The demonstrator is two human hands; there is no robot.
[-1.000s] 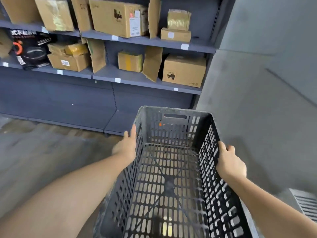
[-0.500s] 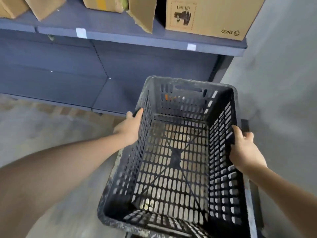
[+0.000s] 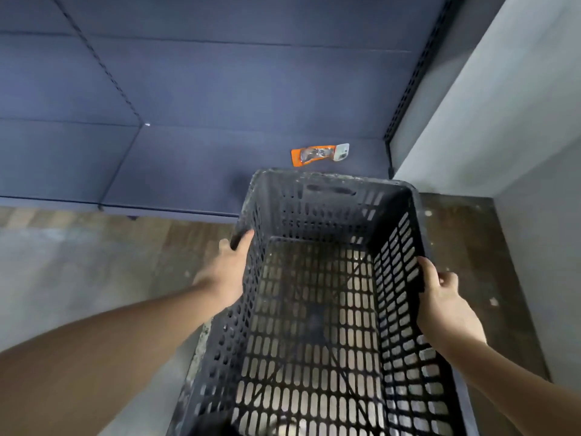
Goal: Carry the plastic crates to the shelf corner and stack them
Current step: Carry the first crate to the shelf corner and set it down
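Crate walls sat under both my palms: the black slotted plastic crate hung between my left hand, curled over its left rim, and my right hand, clamped on its right rim. It was empty, floor showing through its slots. Its far end reached over the dark blue bottom shelf, near a small orange packet lying there.

The bottom edge of the picture is cutting off the near end of the crate, so its near wall is not showing. The left hand is blurring, its fingers hiding behind the crate's rim. The print on the orange packet is reading too small to tell
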